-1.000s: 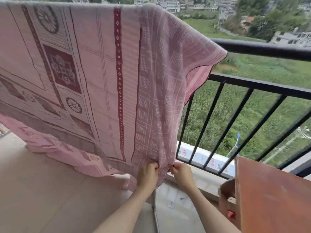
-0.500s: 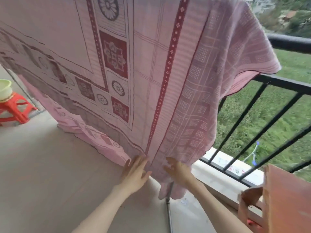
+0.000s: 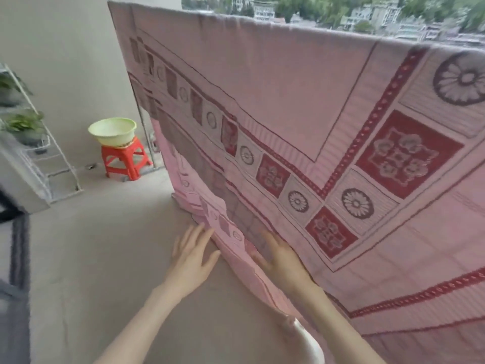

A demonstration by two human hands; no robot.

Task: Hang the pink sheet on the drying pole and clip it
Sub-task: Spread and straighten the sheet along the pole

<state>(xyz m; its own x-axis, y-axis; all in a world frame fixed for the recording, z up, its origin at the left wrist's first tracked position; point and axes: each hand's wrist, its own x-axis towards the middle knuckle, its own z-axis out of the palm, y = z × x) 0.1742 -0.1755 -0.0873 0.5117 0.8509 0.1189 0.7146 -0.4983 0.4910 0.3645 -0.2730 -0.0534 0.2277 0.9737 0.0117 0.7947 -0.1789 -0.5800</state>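
The pink sheet [image 3: 275, 82], patterned with dark red squares and flower wheels, hangs over a drying pole that its top fold hides. It spans from the middle of the view to the right edge, and its lower hem reaches the floor. My left hand [image 3: 190, 254] is open with fingers spread, just left of the hem and apart from it. My right hand [image 3: 279, 254] lies flat, fingers apart, against the lower part of the sheet. No clip is in view.
A pale green basin [image 3: 112, 130] sits on a red plastic stool [image 3: 124, 160] by the wall at the left. A white wire plant rack [image 3: 39, 143] stands further left. One thin metal upright [image 3: 147, 137] of the rack shows beside the sheet's left edge. Concrete floor [image 3: 105, 245] lies below.
My view has swung left along the sheet, away from the railing. Both hands let go of the hem they pinched a second ago and now are spread open at the lower sheet.
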